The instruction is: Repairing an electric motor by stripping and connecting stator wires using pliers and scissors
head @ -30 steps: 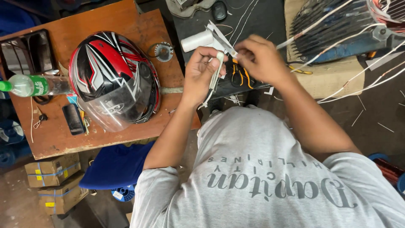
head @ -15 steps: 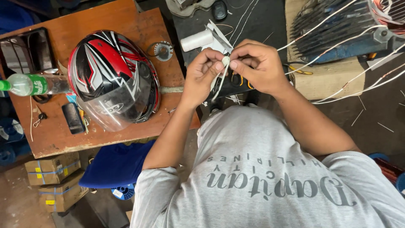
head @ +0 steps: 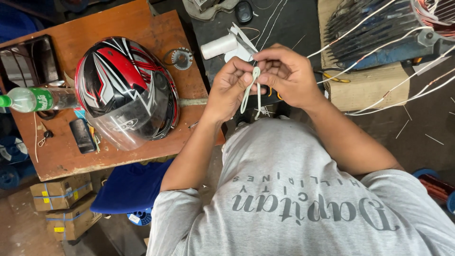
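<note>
Both hands have drawn closer — left hand (head: 232, 87) and right hand (head: 286, 76) each grip pinched on the white sleeve (head: 250, 92), holding it taut.

The hands, left (head: 232, 90) and right (head: 289, 76), have been drawn closer together, and the white sleeve (head: 250, 90) is now pinched between both, hanging down.

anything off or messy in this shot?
No damage shows. A motorcycle helmet lies tipped, visor down, on the wooden table. White wire offcuts litter the floor. Both hands, left and right, pinch a white sleeve.
</note>
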